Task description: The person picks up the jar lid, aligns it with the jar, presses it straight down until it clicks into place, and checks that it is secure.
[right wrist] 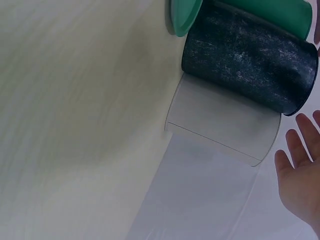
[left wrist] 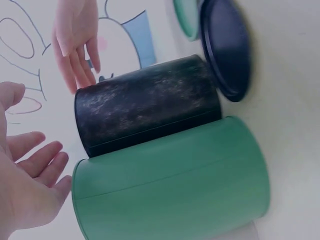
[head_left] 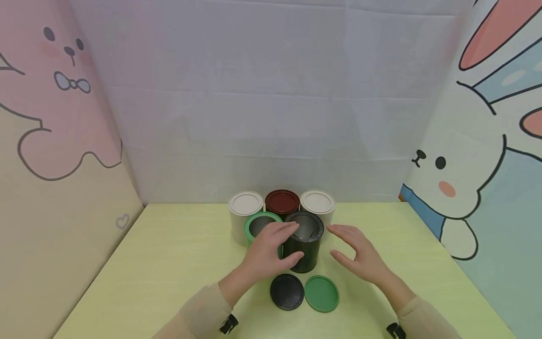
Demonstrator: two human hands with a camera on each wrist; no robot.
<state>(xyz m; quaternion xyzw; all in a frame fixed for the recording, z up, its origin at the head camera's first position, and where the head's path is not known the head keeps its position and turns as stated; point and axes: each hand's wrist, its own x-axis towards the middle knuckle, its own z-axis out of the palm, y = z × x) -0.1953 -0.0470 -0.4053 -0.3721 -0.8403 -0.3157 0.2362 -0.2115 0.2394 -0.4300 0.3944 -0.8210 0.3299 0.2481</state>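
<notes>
A black canister (head_left: 306, 256) stands uncovered on the table, its grey inside showing. Left of it is an uncovered green canister (left wrist: 170, 185), partly hidden in the head view by my left hand (head_left: 263, 256). That hand hovers at the left of the black canister, thumb spread from fairly straight fingers, gripping nothing. On the other side my right hand (head_left: 360, 256) is held apart from the black canister, its fingers extended and holding nothing. In front lie two round lids side by side, a black lid (head_left: 287, 292) and a green lid (head_left: 322, 294).
Behind stand a left white canister (head_left: 245, 203), a dark red-lidded canister (head_left: 282, 201) and a right white canister (head_left: 317, 202), all covered. They are close to the white back cloth (head_left: 271, 117). Cartoon-printed panels flank the pale yellow table (head_left: 178, 254).
</notes>
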